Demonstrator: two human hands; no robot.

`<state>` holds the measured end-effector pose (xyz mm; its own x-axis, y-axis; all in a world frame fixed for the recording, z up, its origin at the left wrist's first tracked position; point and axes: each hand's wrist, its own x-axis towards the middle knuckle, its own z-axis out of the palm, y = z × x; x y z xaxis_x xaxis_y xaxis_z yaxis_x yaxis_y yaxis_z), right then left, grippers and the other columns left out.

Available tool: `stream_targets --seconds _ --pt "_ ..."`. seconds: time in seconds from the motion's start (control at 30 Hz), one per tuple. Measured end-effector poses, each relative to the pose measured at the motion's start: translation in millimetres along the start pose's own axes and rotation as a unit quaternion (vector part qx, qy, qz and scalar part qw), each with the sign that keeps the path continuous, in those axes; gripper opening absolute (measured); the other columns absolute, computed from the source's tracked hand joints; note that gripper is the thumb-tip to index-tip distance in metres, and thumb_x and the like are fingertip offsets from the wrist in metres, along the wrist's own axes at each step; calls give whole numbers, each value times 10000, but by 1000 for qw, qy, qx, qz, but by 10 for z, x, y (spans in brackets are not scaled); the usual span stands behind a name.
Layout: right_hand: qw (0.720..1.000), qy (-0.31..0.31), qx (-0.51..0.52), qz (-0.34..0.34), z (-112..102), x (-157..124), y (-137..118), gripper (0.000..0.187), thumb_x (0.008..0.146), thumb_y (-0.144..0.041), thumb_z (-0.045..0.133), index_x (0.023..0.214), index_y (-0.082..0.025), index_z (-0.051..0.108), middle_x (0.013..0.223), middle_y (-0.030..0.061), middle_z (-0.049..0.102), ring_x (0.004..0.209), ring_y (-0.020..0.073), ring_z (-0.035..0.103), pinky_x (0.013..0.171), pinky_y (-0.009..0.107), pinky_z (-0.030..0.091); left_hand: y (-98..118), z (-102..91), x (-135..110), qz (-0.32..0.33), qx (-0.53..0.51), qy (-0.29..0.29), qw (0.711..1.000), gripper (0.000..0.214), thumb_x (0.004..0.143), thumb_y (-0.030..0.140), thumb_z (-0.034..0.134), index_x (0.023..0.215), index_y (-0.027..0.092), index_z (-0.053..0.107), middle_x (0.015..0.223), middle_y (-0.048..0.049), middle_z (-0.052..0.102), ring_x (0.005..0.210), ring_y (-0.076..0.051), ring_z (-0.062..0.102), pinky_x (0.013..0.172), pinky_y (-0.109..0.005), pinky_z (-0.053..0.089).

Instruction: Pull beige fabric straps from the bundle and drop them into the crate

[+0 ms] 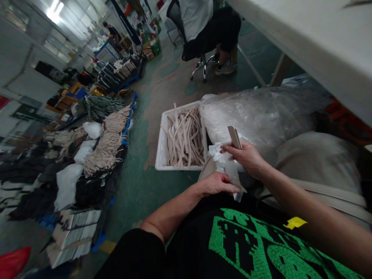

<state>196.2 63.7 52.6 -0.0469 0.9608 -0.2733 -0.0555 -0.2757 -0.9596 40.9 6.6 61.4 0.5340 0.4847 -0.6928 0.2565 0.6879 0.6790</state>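
My right hand (pixel 249 158) is closed round a short stack of beige flat strips (pixel 234 137), whose ends stick up past the thumb. Below and left of it, my left hand (pixel 218 183) pinches a crumpled white plastic bag (pixel 228 166) close to my body. The bag's upper edge reaches up to the fingertips of my right hand; whether those fingers grip it too, I cannot make out. Just beyond my hands stands a white plastic crate (pixel 160 149) holding many loose beige strips (pixel 186 135).
A large clear plastic sack (pixel 261 112) and a stuffed beige sack (pixel 319 159) lie on the right, beneath a white table edge (pixel 308 50). Pallets with bundled cords (pixel 104 151) line the left. Ahead, a person sits on a wheeled chair (pixel 204 66).
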Motion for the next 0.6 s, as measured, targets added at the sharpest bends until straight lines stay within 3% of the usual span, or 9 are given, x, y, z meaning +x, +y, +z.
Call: stream_targets --seconds 0.1,0.17,0.23,0.27,0.3,0.4,0.43,0.53,0.6 --pt "1000 -4 -18 8 -20 7 6 390 748 -584 722 812 -200 732 925 84 781 802 199 647 580 262 489 -26 -3 -44 -5 11 -46 999 138 714 273 820 725 140 785 703 -40 722 681 -147 629 804 -309 511" --pt "999 -23 -35 22 -48 8 27 390 784 -587 683 817 -202 728 977 92 781 848 209 658 575 252 499 55 -130 -134 17 -17 -45 999 194 709 315 843 775 137 799 753 -61 753 697 -158 661 775 -300 525" --pt "996 -58 -56 45 -85 -2 55 377 791 -575 686 842 -205 736 966 89 783 808 203 662 547 246 504 277 -398 -323 83 -80 52 992 204 701 304 862 757 124 786 734 -72 758 666 -170 674 715 -302 538" --pt "993 -78 -66 58 -104 -11 68 365 782 -561 705 865 -207 742 934 83 785 737 189 653 523 246 500 441 -577 -471 131 -115 136 975 189 721 287 854 709 122 761 683 -62 744 635 -167 668 676 -295 535" --pt "990 -98 -74 70 -120 -24 79 356 769 -542 727 889 -207 747 893 73 785 645 166 627 493 246 487 631 -771 -660 205 -162 248 933 188 776 242 812 658 125 723 631 -40 723 602 -151 651 655 -286 530" --pt "974 -171 -110 96 -143 -68 92 359 790 -538 720 918 -204 746 811 43 772 440 100 494 427 247 423 1250 -1312 -1429 347 -215 371 834 475 1070 236 347 727 195 673 631 115 684 662 -29 621 709 -164 477" --pt "967 -196 -128 98 -141 -82 88 383 819 -563 687 925 -200 743 794 38 761 423 95 475 420 249 408 1432 -1441 -1712 436 -238 415 762 529 1090 253 262 760 190 670 640 122 668 722 -34 641 712 -166 476" --pt "951 -242 -173 85 -117 -122 51 541 896 -678 533 1001 -185 728 721 30 711 451 121 480 417 256 393 1772 -1635 -2354 594 -251 440 624 412 1093 308 358 857 221 684 737 134 686 816 -38 660 765 -160 505" --pt "951 -242 -177 70 -98 -153 11 640 911 -746 438 1028 -180 715 672 27 679 467 134 477 418 258 380 1782 -1626 -2433 627 -261 429 595 346 1084 334 425 877 221 678 728 131 689 699 -30 631 733 -143 506"
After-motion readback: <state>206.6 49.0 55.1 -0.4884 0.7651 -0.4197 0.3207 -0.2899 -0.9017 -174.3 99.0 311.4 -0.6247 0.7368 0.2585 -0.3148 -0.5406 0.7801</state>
